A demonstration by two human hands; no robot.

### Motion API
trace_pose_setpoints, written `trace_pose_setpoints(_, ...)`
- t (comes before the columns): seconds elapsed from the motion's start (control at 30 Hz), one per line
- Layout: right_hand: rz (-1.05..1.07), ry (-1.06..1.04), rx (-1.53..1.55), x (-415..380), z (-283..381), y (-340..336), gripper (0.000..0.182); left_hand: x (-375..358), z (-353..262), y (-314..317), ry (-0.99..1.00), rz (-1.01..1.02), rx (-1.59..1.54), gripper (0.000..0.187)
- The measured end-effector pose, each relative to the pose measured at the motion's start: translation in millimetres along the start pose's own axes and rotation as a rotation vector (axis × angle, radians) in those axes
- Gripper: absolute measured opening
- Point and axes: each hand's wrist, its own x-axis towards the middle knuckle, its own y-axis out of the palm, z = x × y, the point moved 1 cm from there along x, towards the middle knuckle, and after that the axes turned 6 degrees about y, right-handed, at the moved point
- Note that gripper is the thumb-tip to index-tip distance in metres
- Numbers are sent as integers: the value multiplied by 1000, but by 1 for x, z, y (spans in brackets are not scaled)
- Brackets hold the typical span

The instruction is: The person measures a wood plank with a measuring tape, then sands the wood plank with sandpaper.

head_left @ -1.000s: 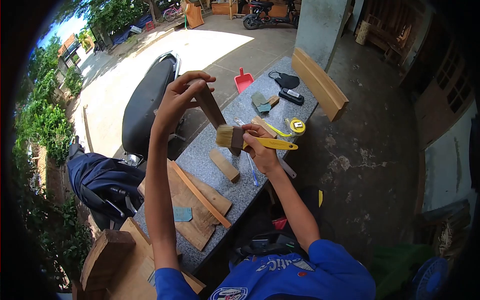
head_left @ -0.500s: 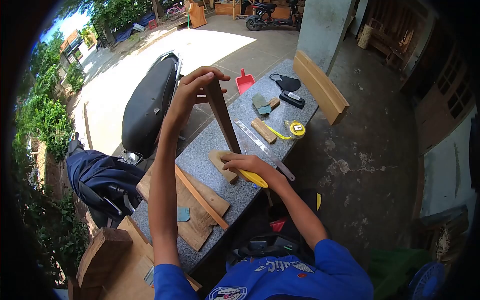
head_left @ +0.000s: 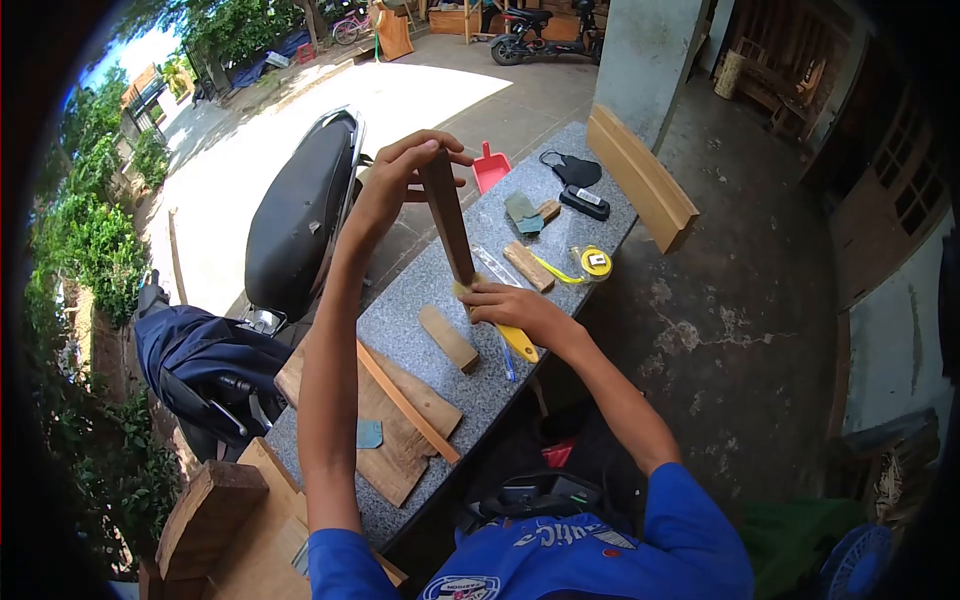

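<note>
My left hand (head_left: 400, 180) is closed around the upper end of a dark wooden strip (head_left: 447, 225), which stands tilted with its lower end toward the granite tabletop (head_left: 395, 315). My right hand (head_left: 515, 310) grips a yellow-handled paintbrush (head_left: 518, 343). Its pale bristles sit against the lower part of the strip, partly covered by my fingers. Just left of that hand lies a small wooden block (head_left: 448, 338). A metal ruler (head_left: 490, 265) runs partly under my right hand, and a blue pen (head_left: 510, 362) lies below it.
Further along the table are a wood piece (head_left: 528, 266), a yellow tape measure (head_left: 595, 262), sandpaper (head_left: 522, 213), a black case (head_left: 584, 201) and a black mask (head_left: 571, 167). A long board (head_left: 640, 178) leans at the far end. Nearer lie a flat board (head_left: 400, 480) and thin orange strip (head_left: 405, 400). A motorbike (head_left: 300, 215) stands left.
My right hand has moved the brush from over the small block up and right to the strip's lower part. The small block is now uncovered. My left hand has barely shifted.
</note>
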Motion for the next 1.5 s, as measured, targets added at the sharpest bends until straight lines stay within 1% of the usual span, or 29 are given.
trace_pose_setpoints(0.1, -236, -86, 9, 32, 14, -43, 34, 1, 1, 2, -16, 13, -45, 35)
trace_pose_setpoints(0.13, -333, -160, -96, 39, 22, -59, 30, 1, 2, 2, -20, 9, -68, 34)
trace_pose_setpoints(0.2, -413, -248, -324, 38, 36, -81, 22, -1, 2, 3, -6, 11, -146, 37)
trace_pose_setpoints(0.27, -514, -285, -286, 36, 40, -80, 21, -3, 7, 3, 35, 26, -204, 39)
trace_pose_setpoints(0.3, -566, -302, -264, 34, 42, -79, 20, -3, 7, 3, 25, 25, -186, 42)
trace_pose_setpoints(0.4, -444, -294, -313, 24, 28, -56, 20, -5, 4, 6, -22, 16, -168, 42)
trace_pose_setpoints(0.5, -232, -293, -292, 3, 3, -14, 14, -4, 3, 7, -27, -14, -139, 41)
trace_pose_setpoints(0.57, -113, -302, -308, -1, -4, -9, 12, -2, 3, 5, -46, -34, -98, 41)
trace_pose_setpoints(0.63, -12, -295, -315, 3, 1, -21, 11, -1, 3, 4, -62, -45, -67, 40)
trace_pose_setpoints(0.73, -274, -329, -333, 26, 18, -64, 13, 2, 2, 5, -65, -27, -28, 38)
trace_pose_setpoints(0.8, -479, -308, -379, 41, 30, -89, 12, 4, 1, 7, -44, 1, 4, 36)
trace_pose_setpoints(0.83, -537, -302, -363, 46, 36, -98, 14, 5, -2, 12, -46, -10, -34, 35)
trace_pose_setpoints(0.93, -476, -172, -290, 36, 31, -68, 15, 6, -3, 15, -45, 0, -57, 34)
trace_pose_setpoints(1.03, -113, -22, -98, -8, -3, 11, 12, 7, 10, 12, -64, -77, -234, 28)
trace_pose_setpoints(1.07, -11, -14, -115, -19, -14, 33, 11, 7, 12, 12, -71, -100, -291, 27)
trace_pose_setpoints(1.13, -1, -21, -134, -14, -6, 31, 11, 5, 11, 18, -63, -86, -299, 26)
trace_pose_setpoints(1.2, -17, -45, -172, 5, 1, 6, 11, 4, 6, 24, -49, -84, -277, 25)
trace_pose_setpoints(1.27, -194, -129, -284, 27, 27, -42, 12, 5, 7, 20, -47, -85, -305, 24)
trace_pose_setpoints(1.3, -337, -179, -311, 37, 37, -63, 11, 5, 7, 18, -46, -94, -320, 24)
trace_pose_setpoints(1.33, -437, -221, -349, 47, 49, -86, 11, 5, 8, 18, -48, -101, -340, 24)
trace_pose_setpoints(1.37, -528, -256, -379, 54, 52, -101, 12, 5, 8, 17, -34, -55, -436, 24)
trace_pose_setpoints(1.4, -571, -278, -386, 60, 57, -113, 12, 4, 5, 21, -34, -45, -531, 26)
trace_pose_setpoints(1.47, -569, -312, -344, 66, 55, -113, 12, 0, -4, 25, -19, -103, -530, 28)
trace_pose_setpoints(1.5, -515, -255, -306, 62, 52, -102, 13, 1, -1, 23, -33, -94, -537, 29)
